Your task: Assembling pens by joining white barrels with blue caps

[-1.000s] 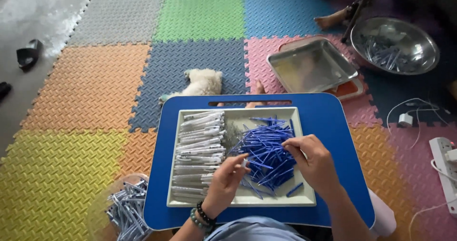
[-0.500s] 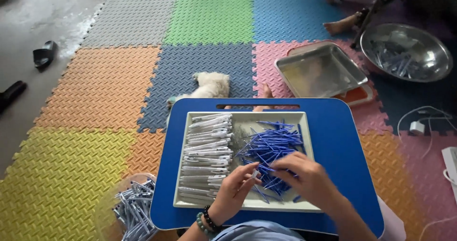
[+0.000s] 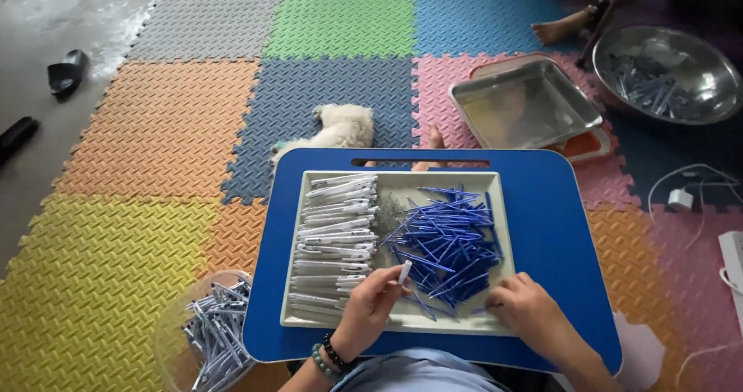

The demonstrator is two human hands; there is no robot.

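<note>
A white tray sits on a blue lap table. Its left half holds a stack of white pen barrels; its right half holds a heap of thin blue refills. My left hand pinches one white pen barrel at the heap's near-left edge. My right hand rests on the tray's near-right corner, fingertips touching the blue refills; whether it grips one is hidden.
A clear bowl of assembled pens sits on the floor at lower left. Beyond the table lie a small white soft toy, a metal tray and a round metal bowl with pens. Another person's foot shows at top right. Cables lie right.
The camera has tilted down and nearer. My left hand has drawn back toward me with a white barrel, and my right hand has slid from the heap to the tray's near-right corner.
</note>
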